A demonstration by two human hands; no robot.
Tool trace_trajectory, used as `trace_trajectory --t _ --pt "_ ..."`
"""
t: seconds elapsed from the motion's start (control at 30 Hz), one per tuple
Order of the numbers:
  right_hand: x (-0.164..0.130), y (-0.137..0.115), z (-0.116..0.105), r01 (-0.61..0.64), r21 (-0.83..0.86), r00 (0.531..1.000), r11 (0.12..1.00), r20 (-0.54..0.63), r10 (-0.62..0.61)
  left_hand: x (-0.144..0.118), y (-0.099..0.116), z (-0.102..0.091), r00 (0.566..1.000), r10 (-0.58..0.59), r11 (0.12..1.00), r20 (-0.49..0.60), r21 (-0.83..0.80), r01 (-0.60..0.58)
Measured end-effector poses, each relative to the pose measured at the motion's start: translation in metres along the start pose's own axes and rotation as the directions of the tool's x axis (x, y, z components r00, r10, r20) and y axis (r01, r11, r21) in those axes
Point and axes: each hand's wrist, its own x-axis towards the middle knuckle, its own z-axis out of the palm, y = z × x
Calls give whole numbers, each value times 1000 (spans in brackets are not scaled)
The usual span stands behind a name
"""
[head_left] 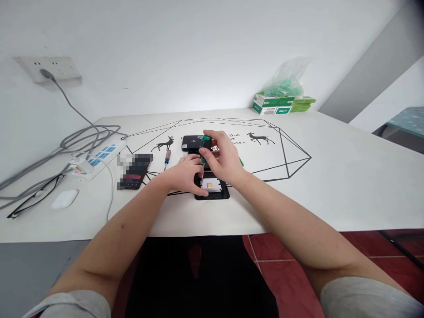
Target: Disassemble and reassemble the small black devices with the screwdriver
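Note:
My right hand [225,157] is wrapped round the green and black handle of a screwdriver [207,142]. The tool stands nearly upright, its thin shaft pointing down into an opened black device casing [225,194]. Inside the casing lies a pale board [216,184] with a small gold-coloured square. My left hand [182,176] grips the casing's left side, thumb at the near edge and fingers toward the far end. Whether the screwdriver tip touches a screw is hidden by my fingers. Just beyond lies a black rectangular cover or box [191,142] with a white label.
To the left are a small screwdriver [167,159], a partly blurred phone [134,173], a power strip [102,154] with grey cables, glasses [36,196] and a white mouse-like case [65,199]. Green-and-white boxes [273,104] under a plastic bag [286,79] stand against the wall.

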Motion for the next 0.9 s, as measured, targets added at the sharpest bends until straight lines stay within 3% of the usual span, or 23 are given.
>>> trace_trajectory --t 0.13,0.43,0.9 --pt "-2 3 2 18 2 1000 1000 9 -18 -1 -9 4 998 -59 998 1 -22 59" --pt "-3 11 5 12 -20 1000 1000 3 -12 1 -14 11 990 -40 996 136 -69 50" --pt "-4 10 5 8 -10 1000 1000 -1 -8 1 -16 14 990 -38 992 134 -112 53"
